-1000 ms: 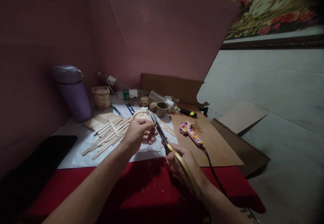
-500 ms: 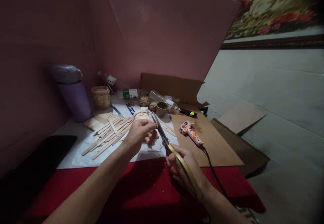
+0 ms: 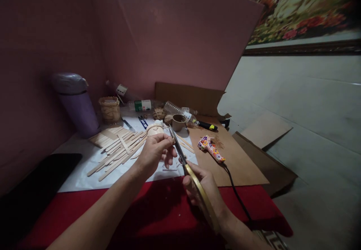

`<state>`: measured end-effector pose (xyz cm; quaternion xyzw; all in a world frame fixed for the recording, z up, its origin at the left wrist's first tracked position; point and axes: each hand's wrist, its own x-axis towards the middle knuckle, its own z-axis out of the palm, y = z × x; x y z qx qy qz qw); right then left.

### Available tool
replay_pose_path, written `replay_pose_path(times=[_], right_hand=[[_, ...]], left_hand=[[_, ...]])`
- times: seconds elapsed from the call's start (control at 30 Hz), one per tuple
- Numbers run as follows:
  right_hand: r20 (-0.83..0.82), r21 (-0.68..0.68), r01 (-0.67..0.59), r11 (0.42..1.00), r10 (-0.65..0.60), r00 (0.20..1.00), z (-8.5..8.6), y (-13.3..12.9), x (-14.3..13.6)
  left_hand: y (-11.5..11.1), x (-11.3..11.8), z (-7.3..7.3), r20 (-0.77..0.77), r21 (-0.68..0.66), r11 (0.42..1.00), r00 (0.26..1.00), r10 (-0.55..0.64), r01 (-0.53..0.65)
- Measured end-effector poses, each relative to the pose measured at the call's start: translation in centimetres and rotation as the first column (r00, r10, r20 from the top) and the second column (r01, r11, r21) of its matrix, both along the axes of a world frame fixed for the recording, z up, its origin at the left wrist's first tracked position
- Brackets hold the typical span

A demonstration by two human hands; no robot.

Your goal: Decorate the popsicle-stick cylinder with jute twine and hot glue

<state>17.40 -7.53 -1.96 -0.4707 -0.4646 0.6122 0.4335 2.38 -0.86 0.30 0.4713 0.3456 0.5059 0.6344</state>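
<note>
Scissors with gold handles (image 3: 199,184) are gripped in my right hand (image 3: 204,189), their dark blades pointing up and away beside my left fingertips. My left hand (image 3: 158,150) is pinched on something small and pale, too small to name, next to the blades. Behind my left hand a pale round object wrapped with a band (image 3: 155,128) stands on white paper (image 3: 81,174). Loose wooden sticks (image 3: 121,152) lie in a pile to the left. The flower-patterned glue gun (image 3: 211,149) rests on brown cardboard (image 3: 239,163) at the right.
Behind are a small brown cup (image 3: 178,122), twine balls (image 3: 159,113), plastic bottles (image 3: 142,105), a utility knife (image 3: 208,125) and a stick-covered pot (image 3: 109,109). A purple tumbler (image 3: 79,110) stands at left. The glue gun's black cord (image 3: 237,193) crosses the red cloth (image 3: 158,205).
The view has shifted slightly, moving the tabletop objects a little left in the picture. The scissors' handles have swung slightly left with my right hand. My left hand keeps its pinch.
</note>
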Motion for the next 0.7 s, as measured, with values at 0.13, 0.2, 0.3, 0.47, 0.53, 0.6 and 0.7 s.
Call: replay_pose_path(times=[0.13, 0.2, 0.3, 0.47, 0.53, 0.6, 0.7], right_hand=[[-0.029, -0.018, 0.002, 1.0, -0.002, 1.0, -0.2, 0.06, 0.01], [-0.026, -0.012, -0.004, 1.0, 0.004, 1.0, -0.25, 0.09, 0.05], [-0.027, 0.005, 0.0, 1.0, 0.001, 1.0, -0.37, 0.11, 0.13], [-0.005, 0.036, 0.015, 0.999, -0.015, 1.0, -0.63, -0.01, 0.16], [0.0, 0.043, 0.024, 0.999, -0.024, 1.0, -0.63, -0.1, 0.14], [0.005, 0.049, 0.032, 0.998, -0.032, 0.999, -0.58, -0.15, 0.12], [0.024, 0.065, 0.013, 0.998, -0.015, 1.0, -0.55, -0.04, 0.13]], left_hand=[[-0.03, -0.03, 0.07, 0.003, 0.013, 1.0, 1.0, -0.013, 0.013], [-0.02, -0.04, 0.12, 0.006, 0.015, 1.0, 1.0, -0.016, 0.015], [0.04, -0.02, 0.17, 0.013, 0.022, 0.999, 1.0, -0.027, 0.026], [0.14, -0.02, 0.16, 0.008, 0.026, 0.999, 1.0, -0.022, 0.022], [0.17, -0.1, 0.14, 0.005, 0.028, 0.999, 1.0, -0.024, 0.024], [0.2, -0.21, 0.15, 0.009, 0.033, 0.999, 1.0, -0.027, 0.027], [0.23, -0.32, 0.27, 0.004, 0.029, 0.999, 0.999, -0.032, 0.032]])
